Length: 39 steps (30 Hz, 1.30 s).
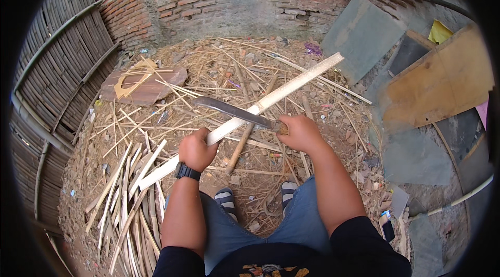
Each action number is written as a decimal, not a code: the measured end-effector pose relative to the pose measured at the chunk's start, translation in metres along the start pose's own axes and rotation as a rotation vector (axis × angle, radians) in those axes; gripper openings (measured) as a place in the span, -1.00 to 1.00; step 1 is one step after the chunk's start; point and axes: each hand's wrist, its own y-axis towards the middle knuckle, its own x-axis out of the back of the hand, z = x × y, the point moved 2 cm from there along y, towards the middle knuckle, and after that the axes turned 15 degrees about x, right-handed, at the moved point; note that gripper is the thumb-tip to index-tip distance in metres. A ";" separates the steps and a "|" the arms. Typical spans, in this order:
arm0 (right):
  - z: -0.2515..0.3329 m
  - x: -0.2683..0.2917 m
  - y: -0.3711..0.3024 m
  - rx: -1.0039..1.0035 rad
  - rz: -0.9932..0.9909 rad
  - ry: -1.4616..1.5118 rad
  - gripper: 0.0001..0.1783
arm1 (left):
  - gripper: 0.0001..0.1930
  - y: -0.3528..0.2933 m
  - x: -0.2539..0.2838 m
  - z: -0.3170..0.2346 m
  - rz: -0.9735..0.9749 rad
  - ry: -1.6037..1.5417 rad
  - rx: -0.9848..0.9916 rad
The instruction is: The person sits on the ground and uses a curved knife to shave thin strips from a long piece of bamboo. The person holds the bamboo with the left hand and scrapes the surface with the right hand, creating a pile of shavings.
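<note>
My left hand (pixel 195 150) is closed around a long pale split bamboo strip (pixel 291 85), which slants from the lower left up to the far right. In my right hand (pixel 301 134) is the handle of a machete (pixel 237 112). Its dark blade points left and lies across the upper face of the strip, a little beyond my left hand. From this view I cannot tell whether the edge bites into the bamboo. A black watch (pixel 187 171) is on my left wrist.
Several split bamboo strips (pixel 125 209) are heaped at the lower left. Shavings and sticks cover the ground. A woven bamboo fence (pixel 57 58) stands left, a brick wall (pixel 208 1) at the back. Boards and grey sheets (pixel 364 37) lean at the right. My sandalled feet (pixel 226 201) are below.
</note>
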 end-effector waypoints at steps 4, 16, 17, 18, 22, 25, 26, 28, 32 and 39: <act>-0.021 0.009 0.002 -0.063 -0.052 0.133 -0.55 | -0.65 -0.002 0.006 0.006 -0.004 0.026 -0.012; 0.008 0.003 0.004 -0.026 0.128 -0.044 -0.49 | -0.65 -0.005 -0.007 -0.004 0.009 0.022 -0.038; 0.008 0.002 0.004 -0.008 0.112 -0.016 -0.52 | -0.65 -0.005 -0.006 -0.004 -0.005 0.020 -0.048; 0.001 0.002 0.004 -0.031 0.058 0.040 -0.51 | -0.66 -0.006 -0.004 -0.003 -0.020 0.019 -0.058; -0.052 0.005 -0.001 -0.203 -0.201 0.175 -0.45 | -0.77 -0.002 0.003 -0.003 0.004 0.067 0.009; -0.065 0.003 -0.005 -0.312 -0.307 0.198 -0.38 | -0.77 -0.002 0.001 -0.006 -0.028 0.051 0.005; -0.062 0.002 -0.006 -0.298 -0.266 0.192 -0.38 | -0.77 -0.003 0.000 -0.007 -0.040 0.049 0.007; -0.044 0.004 -0.006 -0.275 -0.184 0.180 -0.38 | -0.76 -0.002 -0.004 -0.008 -0.019 0.047 0.010; 0.000 0.000 0.001 0.003 0.020 0.010 -0.46 | -0.75 -0.005 -0.005 -0.004 -0.010 0.039 -0.009; -0.051 0.013 -0.004 -0.266 -0.253 0.228 -0.48 | -0.72 -0.002 0.005 -0.004 -0.058 0.026 0.004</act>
